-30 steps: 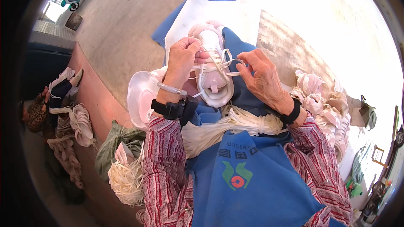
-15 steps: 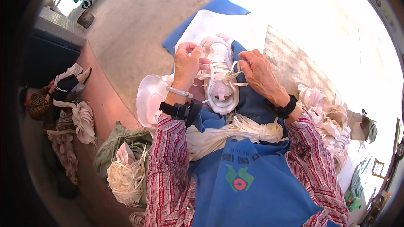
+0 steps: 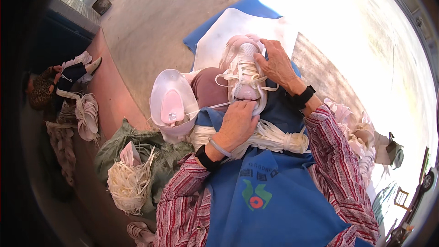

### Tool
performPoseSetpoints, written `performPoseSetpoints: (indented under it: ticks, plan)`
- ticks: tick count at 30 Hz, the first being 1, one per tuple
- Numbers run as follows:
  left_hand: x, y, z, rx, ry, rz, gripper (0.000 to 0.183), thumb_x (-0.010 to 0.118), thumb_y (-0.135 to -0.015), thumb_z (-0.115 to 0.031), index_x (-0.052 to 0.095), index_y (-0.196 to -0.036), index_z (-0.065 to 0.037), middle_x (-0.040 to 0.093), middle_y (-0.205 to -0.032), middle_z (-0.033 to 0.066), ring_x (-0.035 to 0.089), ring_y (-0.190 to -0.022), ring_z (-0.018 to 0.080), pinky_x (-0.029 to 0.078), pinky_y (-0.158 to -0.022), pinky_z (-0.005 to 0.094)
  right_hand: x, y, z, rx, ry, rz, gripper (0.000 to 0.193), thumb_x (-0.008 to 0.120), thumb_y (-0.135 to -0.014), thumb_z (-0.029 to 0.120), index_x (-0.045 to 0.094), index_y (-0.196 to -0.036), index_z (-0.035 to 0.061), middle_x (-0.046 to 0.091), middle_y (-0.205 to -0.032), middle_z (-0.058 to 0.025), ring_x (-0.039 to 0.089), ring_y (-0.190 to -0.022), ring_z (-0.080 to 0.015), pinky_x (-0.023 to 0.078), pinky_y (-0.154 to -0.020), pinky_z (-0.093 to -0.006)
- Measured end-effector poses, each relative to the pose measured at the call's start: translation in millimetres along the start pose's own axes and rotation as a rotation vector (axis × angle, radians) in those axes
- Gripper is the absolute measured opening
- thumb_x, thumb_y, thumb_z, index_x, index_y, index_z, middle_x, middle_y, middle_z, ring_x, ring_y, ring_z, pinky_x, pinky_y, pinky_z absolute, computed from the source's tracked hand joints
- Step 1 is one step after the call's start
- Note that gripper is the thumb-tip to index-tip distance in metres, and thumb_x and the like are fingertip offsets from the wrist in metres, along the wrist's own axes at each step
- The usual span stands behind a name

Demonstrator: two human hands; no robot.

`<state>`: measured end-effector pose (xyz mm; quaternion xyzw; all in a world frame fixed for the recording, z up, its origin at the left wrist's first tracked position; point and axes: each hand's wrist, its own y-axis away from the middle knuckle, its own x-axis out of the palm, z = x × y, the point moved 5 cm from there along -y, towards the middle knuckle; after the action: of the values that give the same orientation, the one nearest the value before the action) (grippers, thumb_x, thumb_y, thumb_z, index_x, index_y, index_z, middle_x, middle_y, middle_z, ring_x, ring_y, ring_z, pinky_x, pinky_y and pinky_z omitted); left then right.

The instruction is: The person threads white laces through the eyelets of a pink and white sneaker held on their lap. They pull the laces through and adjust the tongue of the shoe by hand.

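While the white sneaker (image 3: 247,75) lies sole-down on the person's lap, toe pointing away, the lacing looks to be the step in hand: white laces (image 3: 240,71) already cross the upper eyelets, and one loose end runs off to the left. The right hand (image 3: 276,64) rests over the far right side of the shoe, fingers spread and pressed on the upper to steady it. The left hand (image 3: 238,123) sits at the near end by the heel, fingers curled together; I cannot tell whether they pinch a lace end. Just near that hand a thick bundle of white laces (image 3: 274,137) lies across the blue apron (image 3: 260,196). To the left, a second shoe (image 3: 171,103) lies sole-up against the knee, and a green sack (image 3: 137,146) holds more laces. My guess is the next move needs the loose end drawn snug while the right hand keeps the shoe from tipping
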<state>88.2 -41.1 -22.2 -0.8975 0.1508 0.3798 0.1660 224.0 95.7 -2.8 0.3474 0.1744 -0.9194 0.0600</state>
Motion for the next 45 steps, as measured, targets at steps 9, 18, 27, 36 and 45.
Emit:
performPoseSetpoints:
  ticks: [9,18,27,36,45]
  plan:
    - [17,-17,1,-0.026,-0.297,0.069,0.038,0.075,-0.075,-0.024,0.06,-0.103,-0.001,0.062,-0.097,0.0169,0.058,-0.097,0.0318,0.042,-0.084,0.0416,6,10,-7,0.062,0.135,0.067,0.045,0.056,-0.091,0.022,0.053,-0.125,-0.0076,0.061,-0.1,-0.0222,0.061,-0.091,-0.0324,0.048,-0.082,-0.0384]
    - [3,-7,-8,0.022,-0.174,-0.033,0.025,0.071,-0.076,-0.016,0.062,-0.095,-0.001,0.064,-0.084,0.015,0.062,-0.082,0.035,0.045,-0.077,0.0439,-8,6,-16,0.375,-0.415,0.169,0.057,0.051,-0.094,0.028,0.045,-0.135,-0.011,0.065,-0.094,-0.0084,0.059,-0.084,-0.0139,0.048,-0.081,-0.0278]
    - [4,-1,3,-0.073,0.168,-0.214,0.02,0.068,-0.083,-0.02,0.064,-0.093,-0.003,0.064,-0.08,0.0156,0.06,-0.075,0.0366,0.046,-0.069,0.0438,-4,3,-12,0.449,-0.847,0.167,0.032,0.053,-0.09,0.02,0.065,-0.113,0.0007,0.058,-0.083,0.0034,0.052,-0.077,-0.0061,0.044,-0.075,-0.0213]
    - [-58,4,-1,-0.307,0.768,-0.093,0.021,0.054,-0.098,-0.016,0.063,-0.105,0.001,0.061,-0.091,-0.0023,0.052,-0.08,0.0053,0.046,-0.07,0.0228,17,8,-19,0.342,-0.684,0.254,0.033,0.048,-0.099,0.022,0.062,-0.118,-0.001,0.066,-0.092,-0.0011,0.057,-0.077,-0.0067,0.048,-0.072,-0.0225]
    - [-81,4,7,-0.375,1.256,-0.191,0.03,0.051,-0.097,-0.013,0.057,-0.122,0.002,0.062,-0.098,0.0018,0.056,-0.084,0.0049,0.047,-0.073,0.0218,18,14,21,-0.012,-0.082,0.191,0.045,0.062,-0.087,0.035,0.062,-0.117,0.0023,0.056,-0.112,-0.0161,0.05,-0.104,-0.0305,0.039,-0.095,-0.0365]
